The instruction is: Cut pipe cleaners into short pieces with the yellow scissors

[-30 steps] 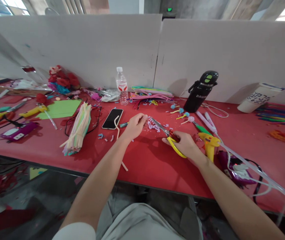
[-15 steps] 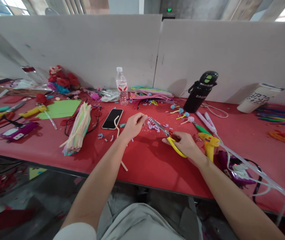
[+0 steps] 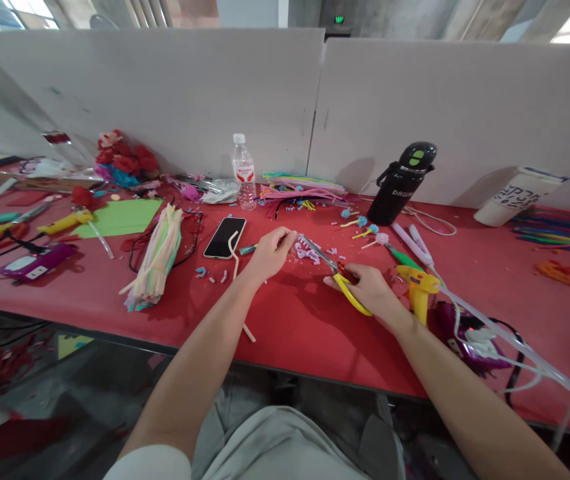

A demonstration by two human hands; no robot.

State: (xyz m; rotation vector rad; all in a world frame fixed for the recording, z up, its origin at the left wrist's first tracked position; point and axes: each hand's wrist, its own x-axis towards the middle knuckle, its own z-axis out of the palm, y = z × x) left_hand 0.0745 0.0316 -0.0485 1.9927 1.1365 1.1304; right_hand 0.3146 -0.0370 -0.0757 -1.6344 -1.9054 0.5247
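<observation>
My right hand grips a pair of scissors with yellow and red handles, the blades pointing up and left. Close to the blade tips, the fingertips of my left hand are pinched together; whatever they hold is too small to make out. Beneath and just beyond the blades lie short lilac cuttings in a loose heap. A cream pipe cleaner runs under my left forearm, its upper end bent over the phone.
A bundle of pale pipe cleaners lies to the left. A yellow glue gun stands on the right beside a purple power strip. Behind are a water bottle, a black flask and small pompom stems.
My left hand has shifted very slightly to the right, toward the blade tips. The scissors and my right hand are almost where they were.
</observation>
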